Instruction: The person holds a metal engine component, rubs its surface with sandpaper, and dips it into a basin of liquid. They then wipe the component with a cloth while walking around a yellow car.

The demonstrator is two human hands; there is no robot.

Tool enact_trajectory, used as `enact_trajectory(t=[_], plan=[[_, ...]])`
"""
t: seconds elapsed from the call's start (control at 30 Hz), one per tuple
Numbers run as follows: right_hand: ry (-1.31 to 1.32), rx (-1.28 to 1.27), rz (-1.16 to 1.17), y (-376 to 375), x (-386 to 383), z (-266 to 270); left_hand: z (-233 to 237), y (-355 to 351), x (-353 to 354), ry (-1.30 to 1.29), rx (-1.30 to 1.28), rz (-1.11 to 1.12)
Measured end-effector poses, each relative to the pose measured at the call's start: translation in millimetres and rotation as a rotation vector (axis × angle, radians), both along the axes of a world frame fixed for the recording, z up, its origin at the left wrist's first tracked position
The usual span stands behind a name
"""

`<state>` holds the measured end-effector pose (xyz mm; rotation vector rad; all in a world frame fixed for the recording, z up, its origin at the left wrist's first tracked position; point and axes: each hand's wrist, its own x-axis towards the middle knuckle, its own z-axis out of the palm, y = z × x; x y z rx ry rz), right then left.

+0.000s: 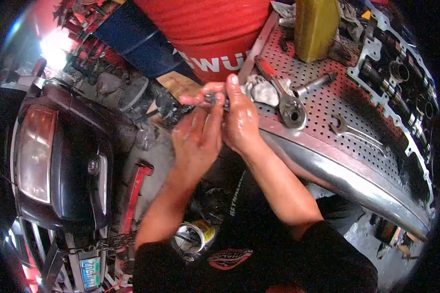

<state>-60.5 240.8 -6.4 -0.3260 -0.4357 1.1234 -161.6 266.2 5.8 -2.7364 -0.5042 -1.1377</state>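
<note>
Both my hands are wet and meet in front of me, left of the perforated metal bench (327, 112). A small dark metal part (210, 98) shows between the fingers. My left hand (198, 129) pinches at it with fingertips. My right hand (240, 117) is wrapped against its other side, thumb pointing up. Most of the part is hidden by the fingers. Just right of my right hand, a crumpled white rag (263, 91) lies on the bench beside a red-handled ratchet (293, 112).
On the bench are a combination wrench (359, 133), a socket extension (315, 84), a yellow container (317, 29) and an engine head (391, 78). Behind stand a red drum (210, 29) and a blue drum (134, 39). A dark car front (76, 161) is at left, an open can (190, 239) below.
</note>
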Motion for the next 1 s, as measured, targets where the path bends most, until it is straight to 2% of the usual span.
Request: enact_trajectory(t=[0.07,0.13,0.2,0.3,0.33,0.43,0.47,0.5,0.57,0.6,0.7,0.73,0.8,0.9,0.97,1.0], plan=[[0.045,0.01,0.026,-5,5,1,-2,-10,7,-0.223,-0.439,-0.196],[0.062,0.045,0.032,-9,7,1,-6,-1,-7,-0.335,-1.228,-0.445],[-0.028,0.001,0.003,-8,9,0,6,-16,-3,-0.229,-1.16,-0.18],[-0.03,-0.063,-0.018,-7,1,2,0,2,0,0.052,0.098,0.028],[-0.015,-0.067,-0.027,-4,0,6,2,-2,-3,0.1,0.138,0.098],[-0.223,-0.074,-0.095,-5,9,-7,-13,-9,8,-0.249,-0.426,-0.184],[-0.007,0.0,-0.007,-13,7,4,-7,-15,3,-0.249,-0.831,-0.222],[-0.038,-0.009,-0.019,-12,10,1,0,-20,-3,-0.302,-1.219,-0.196],[-0.082,-0.028,-0.036,-7,9,-5,1,-15,-6,-0.23,-1.132,-0.175],[-0.088,0.004,-0.033,-5,8,-4,-6,-6,3,-0.18,-0.485,-0.202],[-0.026,-0.009,-0.018,-5,1,4,9,-5,-3,0.189,0.111,0.137],[0.008,-0.009,-0.014,-8,2,5,1,-2,1,0.085,0.061,0.071],[0.022,0.009,-0.002,-12,7,5,1,-13,3,-0.122,-0.523,-0.127],[-0.025,0.023,-0.005,-10,9,-1,-2,-12,-3,-0.242,-1.047,-0.269],[-0.026,0.003,-0.016,-7,5,1,2,-5,5,-0.139,-0.405,-0.222],[-0.124,-0.059,-0.016,-7,4,4,6,-4,4,0.037,0.017,0.056]])
